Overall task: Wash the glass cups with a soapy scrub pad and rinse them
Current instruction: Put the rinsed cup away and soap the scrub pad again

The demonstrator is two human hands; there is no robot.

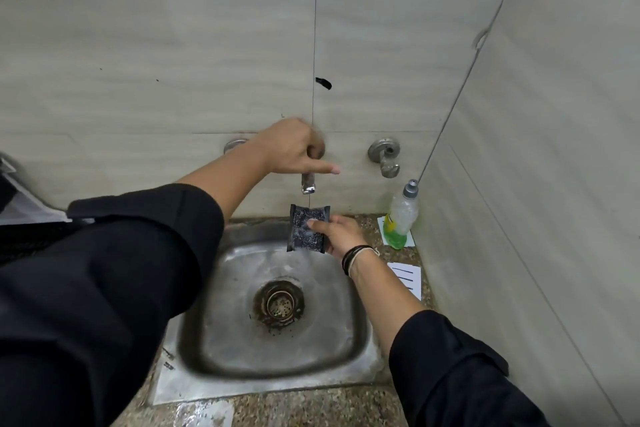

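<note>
**Scrub pad held under the tap spout**

Scrub pad (307, 228), dark and speckled with a black border, hangs over the back part of the steel sink (207, 350), directly below the tap spout (308, 184). The right hand (337, 234) holds it by its right edge, thumb pressed on the face and fingers behind it. A thin thread of water appears to run from the spout to the pad, and spray falls off the pad's lower edge toward the basin. Dark and pale bands circle the right wrist.

The left hand (294, 147) is up at the tap on the tiled wall, fingers curled over the top of it, thumb stretched out to the right; the handle itself is hidden under the hand.

The sink's drain strainer (278, 303) sits in the middle of the wet basin. A second wall valve (385, 154) stands to the right of the tap. In the corner, on the speckled counter (311, 406), stands a soap bottle (401, 217) with green liquid low inside. No glass cups are in view.
</note>
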